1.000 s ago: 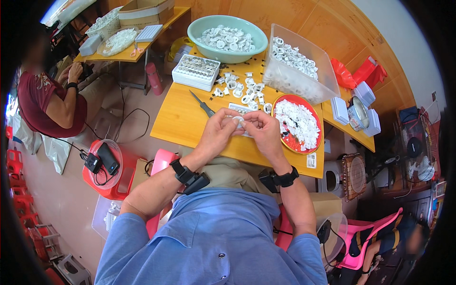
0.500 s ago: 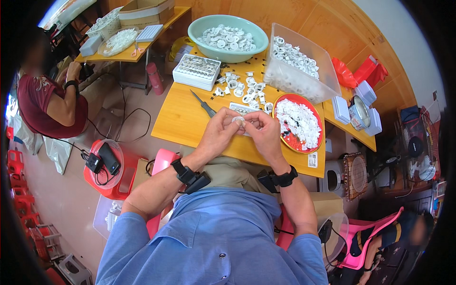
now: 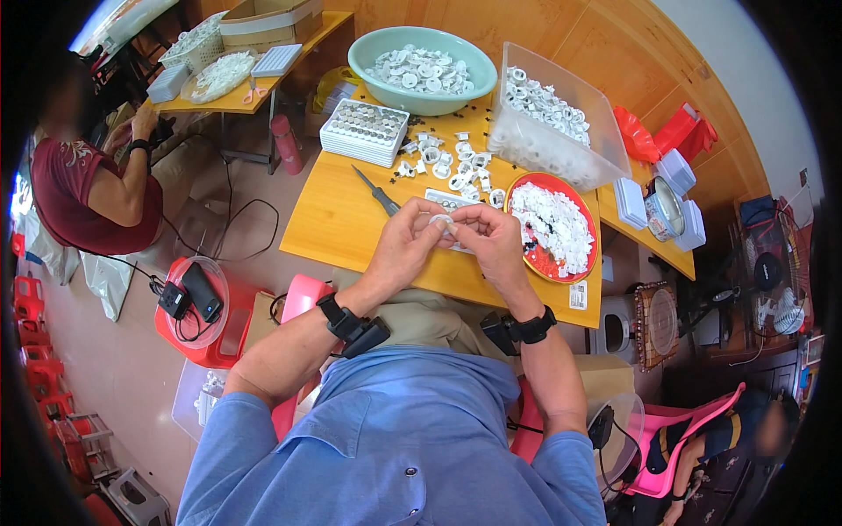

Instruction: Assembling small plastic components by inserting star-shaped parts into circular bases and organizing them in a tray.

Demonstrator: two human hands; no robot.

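Over the front of the wooden table (image 3: 329, 215), my left hand (image 3: 409, 237) pinches a small round white plastic part (image 3: 444, 221). My right hand (image 3: 493, 238) meets it from the other side, fingertips closed on the same part, which the fingers partly cover. Just beyond my hands lies a white tray (image 3: 449, 198) of small parts, half hidden by them. A pointed tool with a dark handle (image 3: 382, 198), perhaps a screwdriver, rests left of my left hand. To the right stands a red plate (image 3: 545, 263) heaped with small white pieces (image 3: 553, 223) and some black bits.
Loose white ring-shaped parts (image 3: 463, 167) are scattered mid-table. Behind them are stacked white trays (image 3: 364, 131), a green basin (image 3: 360, 70) of white discs and a clear bin (image 3: 561, 162) of white parts. A person (image 3: 96, 188) sits at another table, left; another person (image 3: 728, 430) is lower right.
My right hand has shifted slightly right, and its wrist has turned a little. The left hand keeps its place with the white part. The person on the left has moved their hands.
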